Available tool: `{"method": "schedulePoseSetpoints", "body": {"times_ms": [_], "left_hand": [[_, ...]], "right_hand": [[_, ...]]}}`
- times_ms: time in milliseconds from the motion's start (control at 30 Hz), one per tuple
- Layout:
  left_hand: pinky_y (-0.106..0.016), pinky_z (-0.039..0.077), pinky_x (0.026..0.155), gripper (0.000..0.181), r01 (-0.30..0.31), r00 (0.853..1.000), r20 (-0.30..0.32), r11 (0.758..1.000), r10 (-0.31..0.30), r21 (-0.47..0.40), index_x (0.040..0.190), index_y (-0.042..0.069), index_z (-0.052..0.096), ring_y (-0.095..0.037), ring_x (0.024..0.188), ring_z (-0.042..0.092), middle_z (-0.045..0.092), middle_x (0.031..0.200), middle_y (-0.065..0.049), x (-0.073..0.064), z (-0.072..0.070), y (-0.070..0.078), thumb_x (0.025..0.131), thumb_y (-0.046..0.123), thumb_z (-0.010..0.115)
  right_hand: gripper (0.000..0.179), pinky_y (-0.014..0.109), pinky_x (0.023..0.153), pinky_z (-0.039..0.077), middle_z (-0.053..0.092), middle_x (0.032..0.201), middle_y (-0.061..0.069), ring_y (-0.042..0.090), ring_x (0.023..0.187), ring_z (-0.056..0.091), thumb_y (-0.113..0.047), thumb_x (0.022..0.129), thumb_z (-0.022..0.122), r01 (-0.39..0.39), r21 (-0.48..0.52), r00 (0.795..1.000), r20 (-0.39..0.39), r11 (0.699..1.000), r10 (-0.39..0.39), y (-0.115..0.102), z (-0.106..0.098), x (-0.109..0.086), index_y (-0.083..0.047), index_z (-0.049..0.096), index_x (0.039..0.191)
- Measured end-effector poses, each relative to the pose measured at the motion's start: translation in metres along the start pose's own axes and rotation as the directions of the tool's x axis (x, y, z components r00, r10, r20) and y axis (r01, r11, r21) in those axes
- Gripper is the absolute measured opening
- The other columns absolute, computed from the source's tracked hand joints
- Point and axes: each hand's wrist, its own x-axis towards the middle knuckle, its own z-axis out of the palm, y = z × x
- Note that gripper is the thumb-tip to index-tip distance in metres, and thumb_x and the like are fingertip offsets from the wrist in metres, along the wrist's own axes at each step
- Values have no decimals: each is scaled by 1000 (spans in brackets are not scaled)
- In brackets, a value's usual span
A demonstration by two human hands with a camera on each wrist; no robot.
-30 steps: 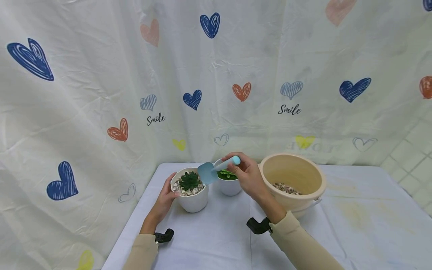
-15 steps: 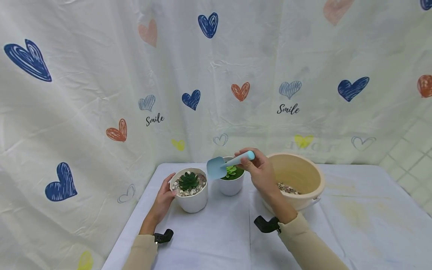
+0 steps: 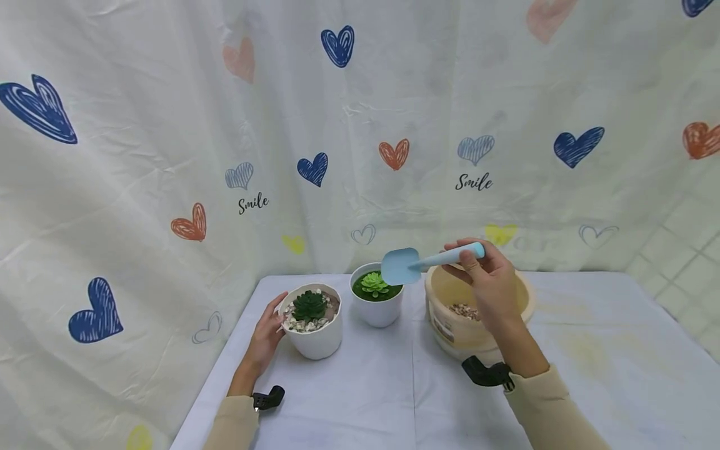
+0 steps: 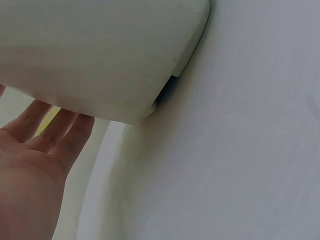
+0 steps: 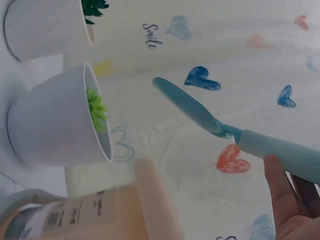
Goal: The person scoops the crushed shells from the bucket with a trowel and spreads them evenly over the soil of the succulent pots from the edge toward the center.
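Observation:
A light blue hand trowel (image 3: 400, 267) is held by its handle in my right hand (image 3: 495, 284), its blade pointing left and overlapping the rim of a white pot (image 3: 379, 310) in the head view. From the right wrist view the trowel's blade (image 5: 187, 105) is seen edge-on. My left hand (image 3: 267, 337) holds the left side of a white flower pot (image 3: 317, 344), which stands on the table. Inside that pot are a dark green succulent (image 3: 309, 305) and pale pebbles, with a brownish patch at the right. The left fingers (image 4: 72, 140) rest against the pot's wall.
The middle white pot has a bright green succulent (image 3: 374, 284). Behind my right hand stands a large beige bucket (image 3: 450, 328) with gravel (image 3: 464, 310) at its bottom. A white cloth covers the table (image 3: 371, 387); a curtain printed with hearts (image 3: 394, 154) hangs behind.
My right hand has carried the trowel rightward from the left pot, past the middle pot, to in front of the bucket. The left hand stays at its pot. The head view has shifted slightly.

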Motion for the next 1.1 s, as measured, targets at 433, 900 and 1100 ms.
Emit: {"method": "schedulePoseSetpoints", "body": {"times_ms": [433,900,1100], "left_hand": [[-26,40,109,49,32,999,-45,993,-27,110,160,29,35,-22,155,27,25,170,1,6,1,9,111,29,33],[-55,34,115,41,-184,876,-308,847,372,499,145,10,52,-30,137,49,57,143,-13,10,54,61,107,23,51],[-38,46,98,29,-442,728,-196,668,657,598,119,8,69,-23,112,62,69,115,-8,17,117,83,90,7,68]], "right_hand": [[28,34,83,60,76,111,8,18,100,76,-10,100,61,-24,126,991,-126,992,40,-29,-77,-9,5,63,123],[16,23,75,61,77,102,-6,5,93,75,-12,100,64,-159,-180,987,-46,971,153,-30,-114,-6,-6,66,115],[16,19,77,60,72,103,-17,-5,93,70,-18,103,61,-205,-435,975,-6,877,224,-21,-112,3,-9,64,117]]}}
